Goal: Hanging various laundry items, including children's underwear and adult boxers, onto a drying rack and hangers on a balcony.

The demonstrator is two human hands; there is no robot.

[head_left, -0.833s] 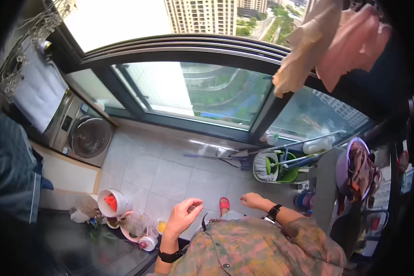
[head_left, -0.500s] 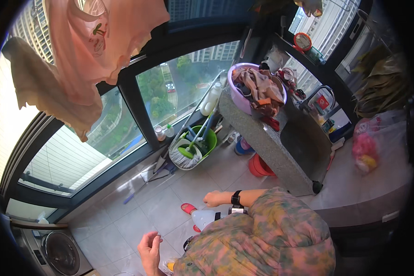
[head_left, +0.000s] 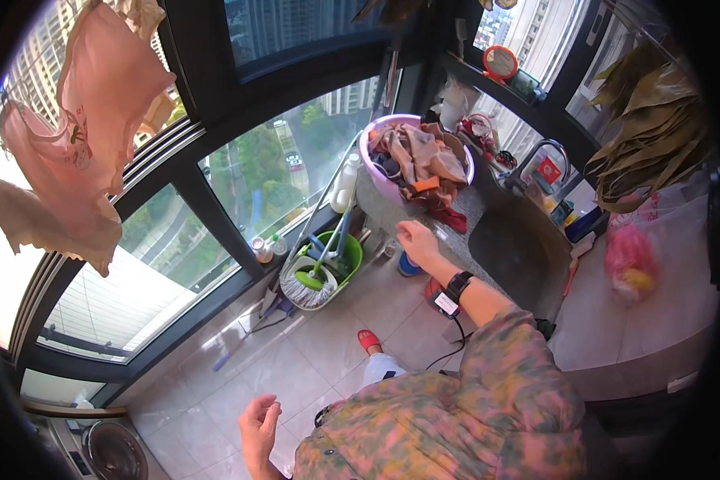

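Note:
My right hand (head_left: 418, 242) is raised in front of the stone washbasin counter (head_left: 380, 210), its fingers curled in with nothing seen in them. A dark strap and a small white-labelled device sit on that wrist. Just beyond it, a lilac plastic basin (head_left: 366, 152) stands on the counter, heaped with crumpled clothes (head_left: 424, 156) in pinkish brown, dark and orange. A red cloth (head_left: 450, 219) hangs over beside the basin. Lower down, my left hand (head_left: 258, 424) is held over the tiled floor, fingers loosely bent and thumb apart, holding nothing.
A green mop bucket (head_left: 352, 256) with a mop (head_left: 308, 286) stands by the window. At upper left hangs a pink shirt (head_left: 96, 96); a washing machine (head_left: 114, 452) is at lower left. Dried leaves (head_left: 652, 120) hang at right above a pink bagged bundle (head_left: 630, 256).
My right hand has risen and moved forward to the right, from over the floor to the counter. My body has stepped nearer the basin. My left hand stays low.

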